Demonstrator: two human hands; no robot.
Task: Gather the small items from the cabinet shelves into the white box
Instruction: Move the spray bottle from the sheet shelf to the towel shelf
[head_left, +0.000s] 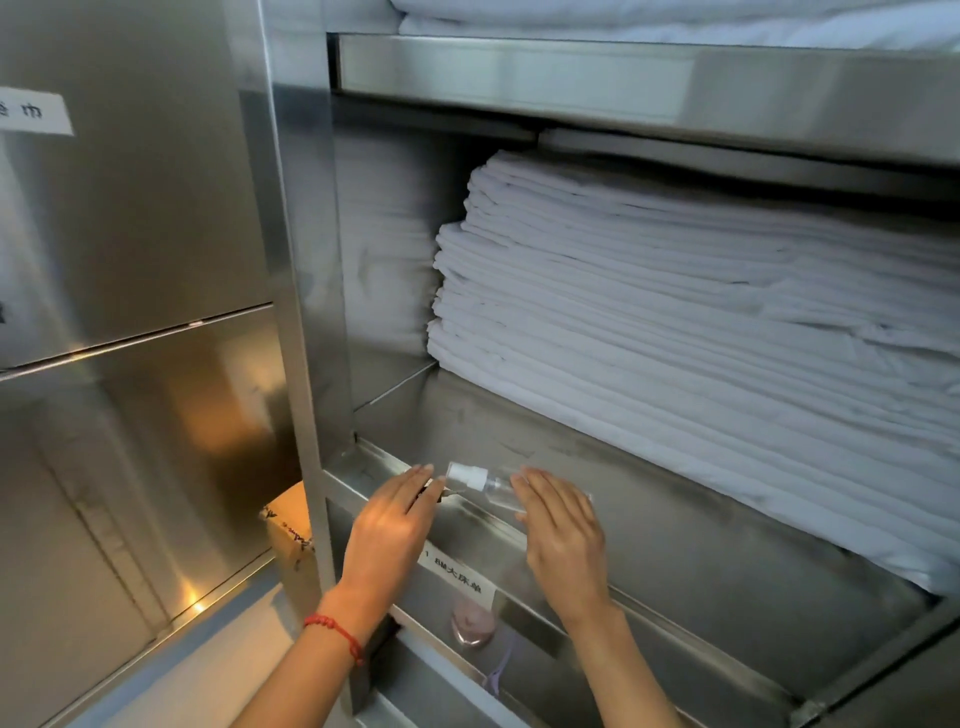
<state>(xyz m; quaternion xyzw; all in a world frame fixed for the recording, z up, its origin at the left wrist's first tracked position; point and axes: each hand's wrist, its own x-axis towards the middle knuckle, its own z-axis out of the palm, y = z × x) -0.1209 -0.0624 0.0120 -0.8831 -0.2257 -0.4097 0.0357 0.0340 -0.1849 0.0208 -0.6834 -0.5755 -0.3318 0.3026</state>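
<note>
A small clear spray bottle (475, 479) with a white cap lies on its side at the front lip of the steel cabinet shelf (701, 530). My left hand (395, 525) reaches in with straight fingers; its tips rest just left of the cap, over a small dark thing I cannot make out. To the right, the straight fingers of my right hand (563, 535) lie over the bottle's clear body. Neither hand plainly grips anything. The white box is out of view.
A tall stack of folded white linen (675, 322) fills the shelf behind the bottle. On the shelf below lie a pinkish round item (470, 621) and a purple cord (498, 670). A cardboard box (288, 525) stands left of the cabinet post, beside steel doors (130, 208).
</note>
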